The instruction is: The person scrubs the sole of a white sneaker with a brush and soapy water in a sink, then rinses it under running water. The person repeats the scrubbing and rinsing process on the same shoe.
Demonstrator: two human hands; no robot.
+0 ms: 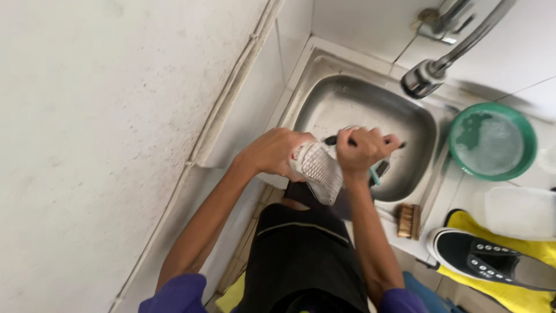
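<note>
Over the near edge of a steel sink [347,104], my left hand [272,152] holds a shoe [318,171] with its pale patterned sole turned up towards me. My right hand [362,149] is closed around a dark-handled brush [336,140] and presses it against the shoe. Both hands are close together, touching the shoe.
A tap [428,75] hangs over the sink's far right. A green basin [492,142] of soapy water, a clear plastic container [518,211], a wooden scrub brush [409,221] and a black-and-white shoe [480,255] on a yellow cloth [509,290] lie to the right. A white wall [116,116] stands at left.
</note>
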